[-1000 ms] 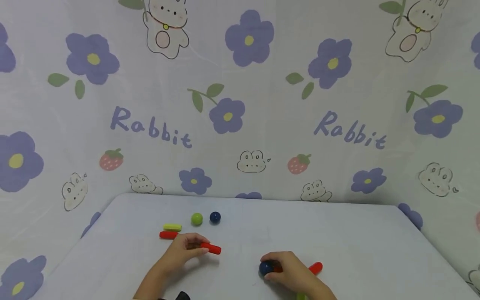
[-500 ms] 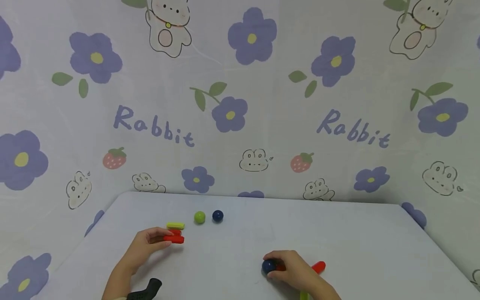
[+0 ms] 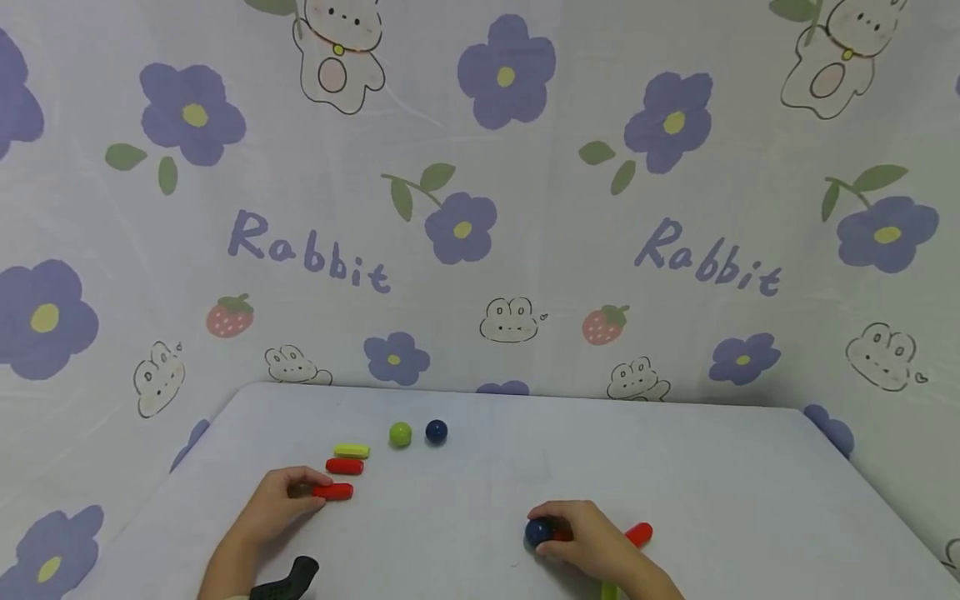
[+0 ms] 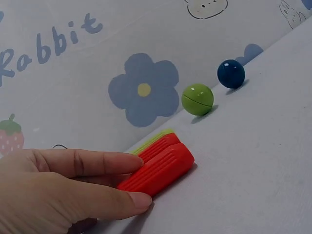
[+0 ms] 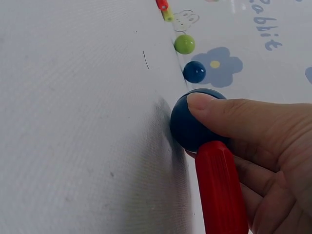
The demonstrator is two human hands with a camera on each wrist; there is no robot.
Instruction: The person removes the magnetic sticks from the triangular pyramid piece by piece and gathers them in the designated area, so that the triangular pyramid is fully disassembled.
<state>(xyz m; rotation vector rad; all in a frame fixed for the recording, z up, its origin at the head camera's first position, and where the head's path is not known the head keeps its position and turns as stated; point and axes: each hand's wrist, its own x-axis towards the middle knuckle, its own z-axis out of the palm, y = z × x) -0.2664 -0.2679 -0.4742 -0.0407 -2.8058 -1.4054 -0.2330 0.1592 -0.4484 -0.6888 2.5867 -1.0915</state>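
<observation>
My left hand (image 3: 281,502) pinches a red ridged stick (image 4: 163,168) between thumb and fingers, low at the table's left. Just behind it lie a second red stick (image 3: 345,467) and a yellow-green stick (image 3: 352,451), side by side. My right hand (image 3: 585,537) grips a dark blue ball (image 5: 187,124) between thumb and fingers. Against that ball stands the end of a red stick (image 5: 220,187). Past the right hand another red end (image 3: 639,534) and a yellow-green piece (image 3: 609,590) show; whether they join the held parts is hidden.
Toward the back of the white table (image 3: 712,475) sit a green ball (image 3: 401,434) and another dark blue ball (image 3: 437,432), a little apart. A patterned cloth (image 3: 555,183) hangs behind the table. A black strap piece (image 3: 288,579) is at the left wrist.
My left hand has carried its red stick leftward from mid-table, past the other red stick, then slightly nearer and down beside it. The right hand has stayed around the blue ball.
</observation>
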